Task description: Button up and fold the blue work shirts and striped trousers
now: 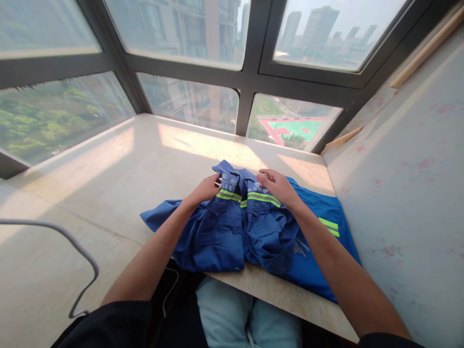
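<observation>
A blue work jacket (224, 237) lies front up on the sill before me, its front parted down the middle. Yellow-green reflective strips and pale printed lettering cross its chest, above two flap pockets. At the left chest edge, my left hand (209, 188) is closed on the cloth, fingertips partly hidden. My right hand (277, 187) has its fingers curled and pinched at the other chest panel, just above the strip. One sleeve spreads out to the left under my left forearm. Beneath the jacket on the right lies a brighter blue garment (326, 275) with its own reflective strip, lying flat.
The pale stone sill (108, 193) runs up to dark-framed windows (188, 67). A flowered wall (406, 193) borders the right side, with peeling paper near the window. At left a grey cable (79, 246) curves over the sill. My legs (232, 309) are below the front edge.
</observation>
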Demonstrator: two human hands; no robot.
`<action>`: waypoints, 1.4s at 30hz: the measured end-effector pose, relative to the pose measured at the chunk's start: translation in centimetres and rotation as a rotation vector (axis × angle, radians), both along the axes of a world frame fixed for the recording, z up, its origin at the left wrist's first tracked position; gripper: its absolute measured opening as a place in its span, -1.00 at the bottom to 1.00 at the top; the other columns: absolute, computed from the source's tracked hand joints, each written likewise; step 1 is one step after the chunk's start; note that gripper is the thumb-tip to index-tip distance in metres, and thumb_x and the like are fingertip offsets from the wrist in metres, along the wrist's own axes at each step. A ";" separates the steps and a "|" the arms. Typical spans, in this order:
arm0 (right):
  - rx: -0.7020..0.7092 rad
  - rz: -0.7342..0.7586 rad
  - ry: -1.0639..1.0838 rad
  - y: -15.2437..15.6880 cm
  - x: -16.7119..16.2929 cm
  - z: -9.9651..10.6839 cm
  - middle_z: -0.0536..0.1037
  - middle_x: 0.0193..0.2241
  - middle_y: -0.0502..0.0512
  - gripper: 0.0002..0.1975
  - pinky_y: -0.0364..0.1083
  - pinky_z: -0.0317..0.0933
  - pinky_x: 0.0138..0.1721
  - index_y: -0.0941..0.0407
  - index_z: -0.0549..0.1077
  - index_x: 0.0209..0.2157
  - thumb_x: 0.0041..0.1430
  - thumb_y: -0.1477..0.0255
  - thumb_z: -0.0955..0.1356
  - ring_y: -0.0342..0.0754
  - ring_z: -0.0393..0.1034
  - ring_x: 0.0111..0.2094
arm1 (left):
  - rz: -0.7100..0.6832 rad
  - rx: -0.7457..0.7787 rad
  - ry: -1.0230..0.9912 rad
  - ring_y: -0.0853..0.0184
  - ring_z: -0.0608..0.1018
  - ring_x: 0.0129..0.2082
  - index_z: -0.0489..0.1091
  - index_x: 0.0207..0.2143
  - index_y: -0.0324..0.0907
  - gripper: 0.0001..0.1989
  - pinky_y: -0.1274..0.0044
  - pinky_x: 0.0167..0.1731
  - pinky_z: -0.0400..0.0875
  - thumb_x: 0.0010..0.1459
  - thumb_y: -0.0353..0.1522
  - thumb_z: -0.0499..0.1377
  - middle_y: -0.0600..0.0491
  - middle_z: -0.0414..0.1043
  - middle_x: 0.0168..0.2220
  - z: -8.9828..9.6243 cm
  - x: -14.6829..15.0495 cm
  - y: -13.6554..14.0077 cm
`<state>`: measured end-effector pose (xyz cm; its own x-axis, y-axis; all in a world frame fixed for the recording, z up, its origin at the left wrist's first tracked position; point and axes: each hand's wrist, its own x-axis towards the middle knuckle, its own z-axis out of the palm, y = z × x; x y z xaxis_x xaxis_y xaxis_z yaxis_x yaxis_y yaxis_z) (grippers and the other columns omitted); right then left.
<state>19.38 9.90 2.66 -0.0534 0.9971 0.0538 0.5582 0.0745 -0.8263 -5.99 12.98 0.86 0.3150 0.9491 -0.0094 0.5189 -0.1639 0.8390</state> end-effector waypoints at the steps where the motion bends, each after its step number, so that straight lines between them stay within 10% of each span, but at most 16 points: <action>1: -0.069 0.026 0.028 0.0 -1.1 0.1 0.59 -0.11 0.22 -0.38 -0.08 0.40 -0.25 0.18 0.37 0.15 0.21 0.05 0.33 0.03 0.52 -0.22 | -0.035 0.028 0.023 0.12 0.57 -0.15 0.49 -0.08 -0.23 -0.61 0.41 -0.10 0.44 -0.04 -0.44 0.27 -0.10 0.56 -0.14 -0.6 0.5 -0.5; 8: -0.205 0.063 -0.046 -0.3 -3.6 0.2 0.59 -0.31 0.10 -0.35 -0.16 0.31 -0.54 0.16 0.36 0.15 0.03 0.23 0.46 -0.01 0.50 -0.44 | -0.128 0.205 0.411 -0.08 0.50 0.01 0.40 0.00 -0.26 -0.59 0.27 -0.03 0.38 0.11 -0.27 0.19 -0.28 0.46 -0.04 -0.9 4.6 -5.2; 17: -0.077 -0.010 0.318 -2.1 0.3 -1.4 0.34 -0.61 -0.15 -0.58 -0.14 0.31 -0.41 0.18 0.47 -0.08 -0.04 0.41 0.33 -0.15 0.34 -0.56 | -0.090 0.044 0.527 0.00 0.48 0.08 0.33 0.08 -0.23 -0.30 0.37 0.00 0.37 0.02 0.04 0.23 -0.21 0.45 0.06 -2.9 0.3 -1.7; 22: -0.052 -0.078 0.548 -3.2 -0.5 -2.1 0.45 -0.52 -0.11 -0.56 -0.13 0.32 -0.35 0.15 0.45 -0.10 -0.08 0.35 0.40 -0.17 0.35 -0.50 | 0.004 -0.299 0.375 0.17 0.59 -0.32 0.41 0.02 -0.29 -0.30 0.50 -0.38 0.39 -0.12 -0.08 0.37 -0.07 0.56 -0.32 -3.1 -1.0 -0.4; 27: -0.069 -0.068 0.615 -3.0 -0.2 -2.1 0.48 -0.49 -0.10 -0.54 -0.13 0.35 -0.33 0.14 0.45 -0.08 -0.08 0.33 0.44 -0.17 0.37 -0.48 | 0.027 -0.507 0.164 0.45 0.33 -0.67 0.51 -0.40 -0.24 -0.82 0.59 -0.67 0.09 -0.04 -0.30 0.31 0.14 0.30 -0.67 -2.2 -2.1 0.6; 37: 0.007 -0.186 -0.099 1.8 4.4 -4.7 0.58 -0.07 0.26 -0.53 0.02 0.34 0.00 0.20 0.40 0.05 0.04 0.49 0.34 0.06 0.50 -0.09 | 0.103 -0.145 0.354 0.21 0.59 -0.14 0.47 -0.08 -0.26 -0.54 0.54 -0.23 0.46 -0.04 -0.26 0.33 -0.11 0.56 -0.10 -3.1 -2.0 2.2; 42: -0.110 -0.099 -0.478 3.4 5.9 -5.0 0.57 -0.04 0.32 -0.52 -0.03 0.32 -0.01 0.25 0.48 0.01 -0.01 0.49 0.41 0.16 0.49 -0.03 | 0.129 -0.157 0.421 0.09 0.58 -0.10 0.47 -0.06 -0.27 -0.43 0.46 -0.18 0.46 -0.18 -0.28 0.43 -0.14 0.57 -0.12 -4.7 0.6 2.5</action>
